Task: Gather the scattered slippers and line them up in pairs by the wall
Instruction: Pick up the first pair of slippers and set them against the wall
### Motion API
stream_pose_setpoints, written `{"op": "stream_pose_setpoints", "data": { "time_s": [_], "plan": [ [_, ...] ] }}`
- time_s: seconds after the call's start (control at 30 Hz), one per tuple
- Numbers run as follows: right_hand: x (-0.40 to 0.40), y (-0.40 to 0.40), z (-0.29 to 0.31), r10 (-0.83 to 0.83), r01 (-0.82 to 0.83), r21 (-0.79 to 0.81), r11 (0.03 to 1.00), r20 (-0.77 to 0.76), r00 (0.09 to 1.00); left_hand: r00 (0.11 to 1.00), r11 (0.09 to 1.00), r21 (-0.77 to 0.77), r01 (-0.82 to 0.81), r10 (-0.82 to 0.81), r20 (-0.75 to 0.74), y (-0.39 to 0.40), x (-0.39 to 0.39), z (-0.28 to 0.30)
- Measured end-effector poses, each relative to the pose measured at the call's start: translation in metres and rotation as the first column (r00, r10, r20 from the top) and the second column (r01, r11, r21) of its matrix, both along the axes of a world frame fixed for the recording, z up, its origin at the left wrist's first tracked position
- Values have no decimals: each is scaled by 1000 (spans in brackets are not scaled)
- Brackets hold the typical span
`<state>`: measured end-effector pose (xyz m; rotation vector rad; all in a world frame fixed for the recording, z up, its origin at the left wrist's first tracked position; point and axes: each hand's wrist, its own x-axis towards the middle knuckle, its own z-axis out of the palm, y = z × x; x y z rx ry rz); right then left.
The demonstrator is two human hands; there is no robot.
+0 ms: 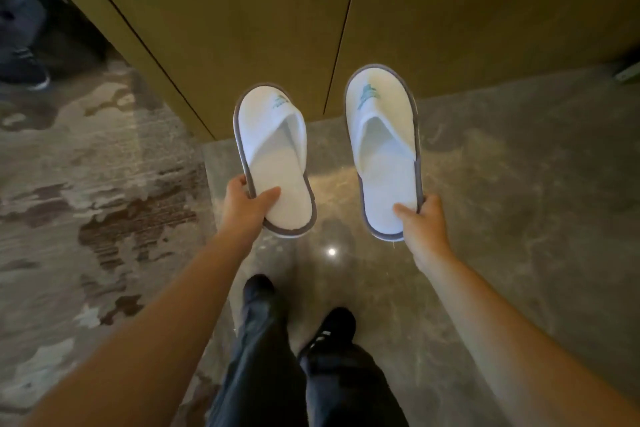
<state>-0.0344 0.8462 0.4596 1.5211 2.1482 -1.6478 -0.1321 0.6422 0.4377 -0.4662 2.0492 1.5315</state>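
bare stone floor (485, 184) before wood wall (242, 10)

Both arms outstretched; left hand (244, 204), right hand (424, 222) fingers clamped.

Two slippers up in the air, side by side, well apart. Left slipper (273, 163) pinched at the heel by the left hand (247, 203), thumb on the insole. Right slipper (382, 149) gripped at the heel by the right hand (420, 224), sitting a touch higher in the frame than its partner. Both toes aimed forward at the panelled wall (277, 10) straight ahead. Stone floor (502, 184) below and to the right, carpet (86, 201) off to the left. Own two feet (341, 321) beneath the hands, on the stone. Another person's shoe (26, 71) far left, on the carpet beside the wall's corner.
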Motion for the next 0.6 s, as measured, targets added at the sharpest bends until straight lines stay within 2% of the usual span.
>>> {"op": "stream_pose_setpoints", "data": {
  "time_s": [0.27,0.6],
  "plan": [
    [-82,69,-124,-15,15,6,1000,37,999,995,998,-53,-19,23,92,72,-57,-123],
    [-145,148,-358,-54,55,-13,998,61,997,999,991,-133,15,-9,48,144,-117,-340]
  ]
}}
